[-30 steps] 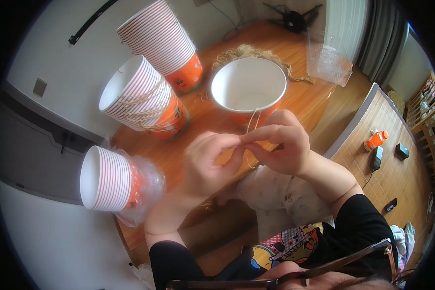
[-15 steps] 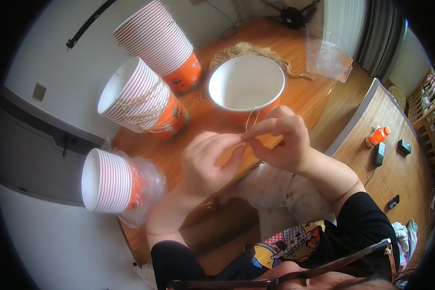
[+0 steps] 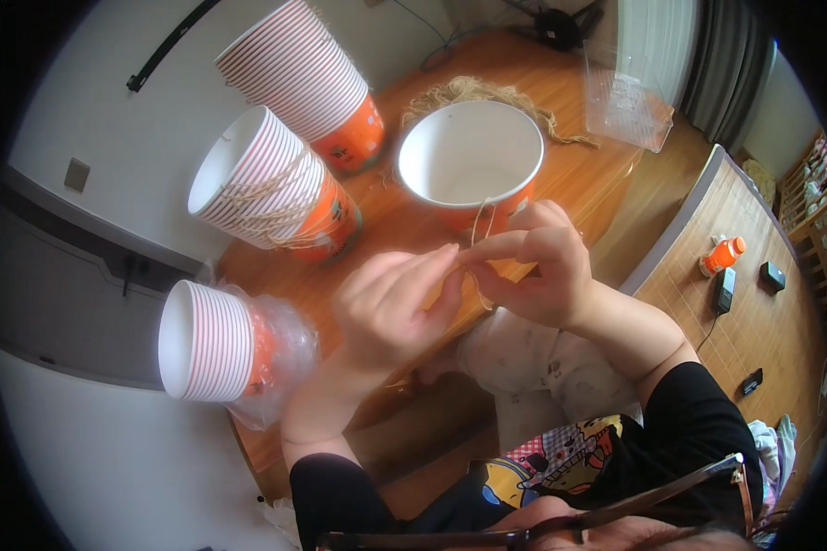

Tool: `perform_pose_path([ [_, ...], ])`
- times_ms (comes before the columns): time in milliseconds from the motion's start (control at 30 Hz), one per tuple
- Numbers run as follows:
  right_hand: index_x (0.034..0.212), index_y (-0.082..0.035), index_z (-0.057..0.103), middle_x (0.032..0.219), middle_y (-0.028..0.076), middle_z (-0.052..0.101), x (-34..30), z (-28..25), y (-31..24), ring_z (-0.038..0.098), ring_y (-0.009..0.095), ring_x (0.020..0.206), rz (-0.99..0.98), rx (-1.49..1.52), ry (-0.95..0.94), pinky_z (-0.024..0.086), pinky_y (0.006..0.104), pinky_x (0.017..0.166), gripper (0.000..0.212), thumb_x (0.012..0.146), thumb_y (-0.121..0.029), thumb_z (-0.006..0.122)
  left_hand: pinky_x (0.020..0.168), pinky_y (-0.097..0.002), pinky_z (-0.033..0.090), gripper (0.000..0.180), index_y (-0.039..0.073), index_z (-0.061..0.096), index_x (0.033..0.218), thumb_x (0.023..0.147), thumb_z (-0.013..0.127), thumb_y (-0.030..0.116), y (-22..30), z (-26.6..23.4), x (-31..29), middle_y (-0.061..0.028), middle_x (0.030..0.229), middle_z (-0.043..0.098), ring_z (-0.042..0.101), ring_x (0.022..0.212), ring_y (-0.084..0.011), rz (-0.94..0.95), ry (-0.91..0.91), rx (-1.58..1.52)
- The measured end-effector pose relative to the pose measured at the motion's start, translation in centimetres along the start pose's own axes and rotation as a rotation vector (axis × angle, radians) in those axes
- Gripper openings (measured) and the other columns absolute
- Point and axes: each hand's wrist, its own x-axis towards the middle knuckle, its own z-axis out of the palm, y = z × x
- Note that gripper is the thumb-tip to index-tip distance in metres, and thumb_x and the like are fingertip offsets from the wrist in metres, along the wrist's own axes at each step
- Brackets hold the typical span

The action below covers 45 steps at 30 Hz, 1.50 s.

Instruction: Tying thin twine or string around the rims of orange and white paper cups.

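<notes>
A large white-lined paper bucket (image 3: 432, 161) with an orange outside stands upright on the table, its mouth facing up. A thin length of twine (image 3: 475, 230) runs over the near side of its rim and down to my fingers. My right hand (image 3: 544, 266) pinches the twine between thumb and index finger, just below the rim. Fingertip to fingertip with it, my left hand (image 3: 395, 303) is also closed in a pinch on the twine. The twine's exact path between the fingertips is hidden. A short end dangles below them.
Two tall stacks of paper buckets (image 3: 294, 73) (image 3: 266, 188) lean at the left, the nearer one wrapped in twine. Another stack (image 3: 216, 340) sits in clear plastic. Loose twine (image 3: 469, 89) lies behind the bucket. A clear plastic basket (image 3: 625, 101) is at the far right.
My left hand has shifted slightly left, its fingers a little straighter. A short twine end now shows below my right fingertips. The bucket has stayed in place.
</notes>
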Motion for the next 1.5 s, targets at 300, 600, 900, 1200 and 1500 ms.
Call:
perform_pose_path([
  [300, 0.090, -0.015, 0.077, 0.075, -0.002, 0.056, -0.2, 0.1, -0.1, 0.055, 0.017, 0.072, -0.043, -0.055, 0.020, 0.045, 0.0295, 0.067, 0.029, 0.064, -0.005, 0.083, 0.063, -0.0301, 0.055, 0.021, 0.003, 0.072, 0.089, 0.071, 0.079, -0.003, 0.3, 0.0, -0.1, -0.0068, 0.081, 0.073, 0.067, 0.069, -0.0216, 0.030, 0.021, 0.046],
  [600, 0.093, -0.016, 0.077, 0.081, -0.001, 0.058, -0.3, 0.4, 0.0, 0.056, 0.017, 0.076, -0.030, 0.003, 0.030, 0.046, 0.0296, 0.069, 0.031, 0.064, -0.006, 0.083, 0.058, -0.0289, 0.051, 0.016, 0.003, 0.071, 0.086, 0.072, 0.077, -0.003, 0.2, -0.3, 0.2, -0.0080, 0.074, 0.069, 0.065, 0.065, -0.0214, -0.065, -0.002, -0.090],
  [900, 0.094, -0.016, 0.077, 0.082, 0.000, 0.059, -0.5, 0.2, 0.3, 0.057, 0.017, 0.077, -0.058, 0.009, 0.022, 0.045, 0.0292, 0.070, 0.030, 0.066, -0.006, 0.083, 0.052, -0.0251, 0.044, 0.008, 0.001, 0.070, 0.086, 0.079, 0.074, -0.002, 0.0, 0.1, -0.2, -0.0074, 0.073, 0.067, 0.060, 0.062, -0.0146, -0.249, -0.036, -0.319],
  [1200, 0.102, -0.009, 0.065, 0.085, 0.003, 0.065, -0.3, 0.0, 0.9, 0.058, 0.020, 0.076, -0.079, 0.118, -0.004, 0.047, 0.0310, 0.066, 0.038, 0.068, 0.000, 0.082, 0.052, -0.0244, 0.044, 0.009, 0.001, 0.071, 0.088, 0.080, 0.073, -0.002, 0.1, 0.4, -0.3, -0.0076, 0.075, 0.068, 0.060, 0.063, -0.0141, -0.268, -0.039, -0.337],
  [1500, 0.112, -0.007, 0.036, 0.095, 0.009, 0.072, -1.2, 0.7, 1.8, 0.064, 0.020, 0.087, -0.047, 0.317, -0.041, 0.055, 0.0340, 0.073, 0.055, 0.077, 0.006, 0.077, 0.052, -0.0251, 0.045, 0.014, 0.002, 0.071, 0.089, 0.076, 0.074, -0.002, 0.0, 0.3, -0.2, -0.0079, 0.076, 0.068, 0.062, 0.064, -0.0162, -0.227, -0.072, -0.328],
])
